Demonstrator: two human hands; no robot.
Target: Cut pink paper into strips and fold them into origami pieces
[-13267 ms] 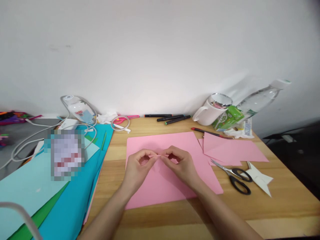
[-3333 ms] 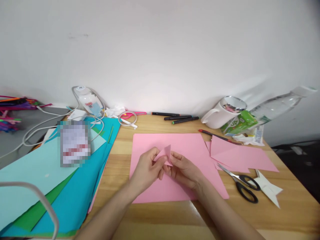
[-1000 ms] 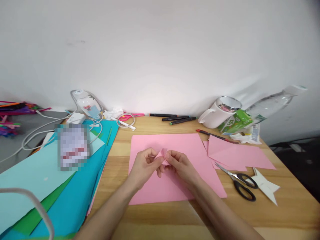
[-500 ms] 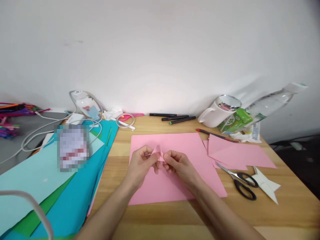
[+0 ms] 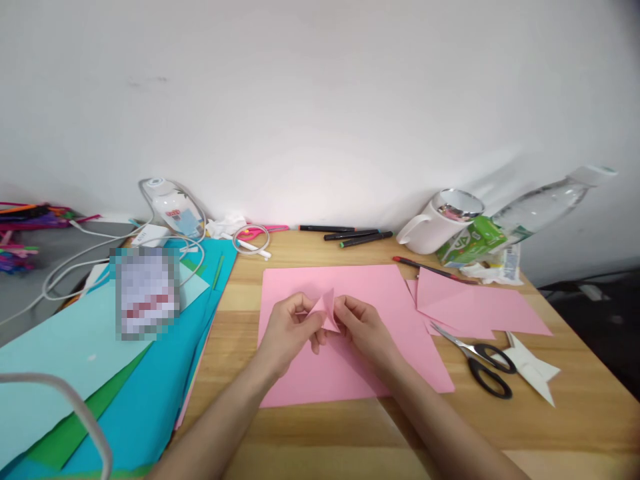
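Observation:
A small folded piece of pink paper (image 5: pixel 327 308) is held up between my two hands, with a pointed tip upward. My left hand (image 5: pixel 295 330) pinches its left side between thumb and fingers. At its right edge, my right hand (image 5: pixel 363 327) is closed with thumb against forefinger, gripping the paper there. Beneath both hands lies a large pink sheet (image 5: pixel 290 387), flat on the wooden table. To the right rest scissors (image 5: pixel 475 357) with black handles, their blades touching or near cut pink paper pieces (image 5: pixel 480 307).
A white star-like paper cutout (image 5: pixel 533 367) lies beside the scissors. Black markers (image 5: pixel 357 235) line the wall. A white mug (image 5: pixel 433 227), green carton (image 5: pixel 470 241) and clear bottle (image 5: pixel 543 203) stand back right. Blue sheets (image 5: pixel 140 413), a white cable (image 5: pixel 65 400) and a white bottle (image 5: pixel 175 210) occupy the left.
The folded pink paper has turned and its tip has shifted right. My right-hand fingers have moved up slightly along its right edge. My left hand keeps its pinch.

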